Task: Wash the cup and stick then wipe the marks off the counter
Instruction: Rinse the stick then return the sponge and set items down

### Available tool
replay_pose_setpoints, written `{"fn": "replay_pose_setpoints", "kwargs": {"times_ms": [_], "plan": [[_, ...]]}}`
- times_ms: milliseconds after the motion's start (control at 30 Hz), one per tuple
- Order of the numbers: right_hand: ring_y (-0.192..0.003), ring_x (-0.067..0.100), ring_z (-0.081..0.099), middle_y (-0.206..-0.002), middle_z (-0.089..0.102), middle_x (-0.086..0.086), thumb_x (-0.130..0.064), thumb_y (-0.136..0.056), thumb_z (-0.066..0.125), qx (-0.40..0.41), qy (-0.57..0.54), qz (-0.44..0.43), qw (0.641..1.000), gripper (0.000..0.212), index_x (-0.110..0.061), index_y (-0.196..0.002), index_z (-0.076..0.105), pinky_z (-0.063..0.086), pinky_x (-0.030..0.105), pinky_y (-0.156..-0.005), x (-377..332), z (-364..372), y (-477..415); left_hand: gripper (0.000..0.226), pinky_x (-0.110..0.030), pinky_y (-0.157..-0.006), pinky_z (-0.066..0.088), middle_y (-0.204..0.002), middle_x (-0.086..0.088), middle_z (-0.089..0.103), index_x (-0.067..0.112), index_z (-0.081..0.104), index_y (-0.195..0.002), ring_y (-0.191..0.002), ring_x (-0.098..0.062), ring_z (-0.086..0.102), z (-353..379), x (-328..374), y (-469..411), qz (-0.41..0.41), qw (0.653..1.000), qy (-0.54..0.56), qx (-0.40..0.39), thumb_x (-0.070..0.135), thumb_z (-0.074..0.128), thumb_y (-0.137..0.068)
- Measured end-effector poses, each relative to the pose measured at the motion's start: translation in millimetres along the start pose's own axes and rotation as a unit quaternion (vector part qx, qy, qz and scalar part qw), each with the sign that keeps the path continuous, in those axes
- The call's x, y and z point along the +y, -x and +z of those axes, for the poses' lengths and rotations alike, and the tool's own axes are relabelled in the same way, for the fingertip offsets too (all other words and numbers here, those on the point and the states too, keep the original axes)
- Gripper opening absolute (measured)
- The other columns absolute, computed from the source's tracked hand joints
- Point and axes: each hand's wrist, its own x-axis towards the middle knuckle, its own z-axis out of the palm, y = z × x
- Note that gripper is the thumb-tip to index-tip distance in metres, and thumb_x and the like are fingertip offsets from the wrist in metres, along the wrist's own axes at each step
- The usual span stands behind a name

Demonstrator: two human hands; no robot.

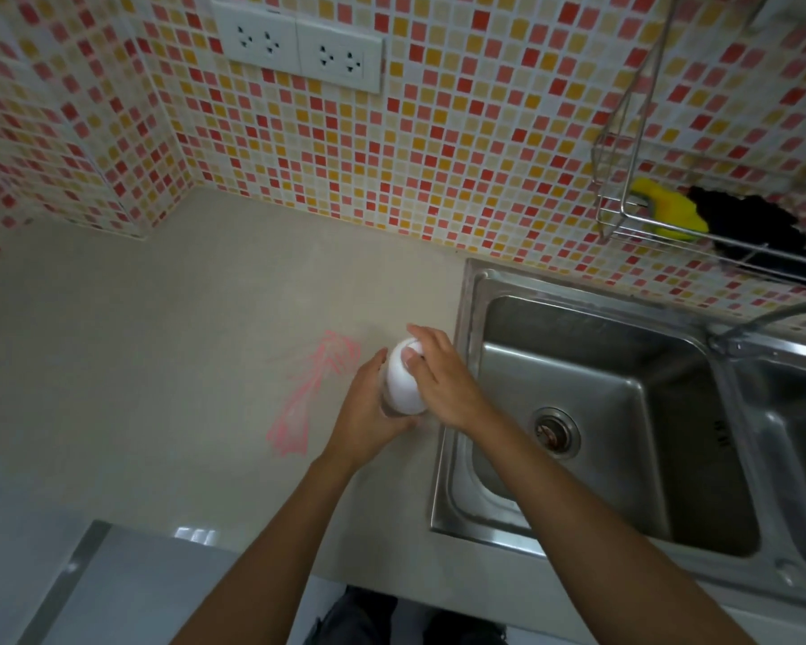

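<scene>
Fingers of the left hand [368, 407] were clamped round the side of the white cup [403, 388], gripping it just above the table [159, 342]. The right hand [443, 384] lay over the cup's top, its fingers curved against it. Pink marks [312, 388] streaked the table just left of the hands. The steel sink [466, 318] sat right beside them, with a yellow sponge [671, 207] in a wire rack [624, 216] on the wall above.
</scene>
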Motion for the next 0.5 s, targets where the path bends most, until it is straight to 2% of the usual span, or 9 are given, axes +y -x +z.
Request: {"fn": "replay_pose_setpoints", "kwargs": {"times_ms": [67,167,300,400,500], "plan": [[-0.129,0.022,0.041,-0.143,0.039,0.006,-0.037,-0.095,0.031,0.01,0.005,0.005,1.0,0.05,-0.015,-0.14,0.04,0.029,0.031,-0.111,7.1,6.3,1.8,0.069,-0.009,-0.082,0.047,-0.111,0.03,0.06,0.046,0.048,-0.118,-0.105,0.006,0.059,3.4,1.0,1.3,0.006,1.0,0.0,0.012,0.012,0.084,-0.07],[-0.125,0.023,0.043,-0.141,0.04,0.006,-0.034,-0.095,0.03,0.02,0.012,0.013,1.0,0.049,-0.015,-0.138,0.041,0.032,0.033,-0.109,13.2,18.3,1.6,0.06,-0.01,-0.085,0.047,-0.115,0.022,0.06,0.043,0.048,-0.121,-0.108,0.003,0.059,8.5,-6.5,1.2,-0.015,1.0,0.005,0.018,0.019,0.079,-0.075],[-0.122,0.023,0.045,-0.138,0.043,0.006,-0.03,-0.098,0.031,0.042,0.025,0.005,0.999,0.042,-0.016,-0.136,0.044,0.035,0.032,-0.105,19.9,26.2,-2.5,0.066,-0.016,-0.087,0.049,-0.12,0.01,0.061,0.03,0.047,-0.13,-0.107,-0.003,0.06,11.5,-17.0,2.6,-0.035,0.999,0.0,0.011,0.028,0.077,-0.071],[-0.119,0.024,0.047,-0.137,0.044,0.007,-0.034,-0.097,0.027,0.05,0.024,0.003,0.998,0.046,-0.015,-0.135,0.045,0.036,0.034,-0.105,21.3,28.0,-1.5,0.069,-0.011,-0.085,0.048,-0.12,0.009,0.061,0.025,0.048,-0.13,-0.105,-0.006,0.06,11.4,-15.7,2.6,-0.048,0.999,-0.007,0.001,0.028,0.078,-0.068],[-0.123,0.028,0.045,-0.14,0.041,0.008,-0.033,-0.098,0.033,0.014,0.006,0.021,1.0,0.044,-0.017,-0.138,0.042,0.036,0.038,-0.106,18.2,22.8,-5.0,0.073,-0.011,-0.084,0.047,-0.121,0.004,0.061,0.019,0.048,-0.132,-0.106,-0.011,0.06,8.5,-8.8,2.7,-0.056,0.998,-0.015,-0.014,0.028,0.08,-0.066]]}}
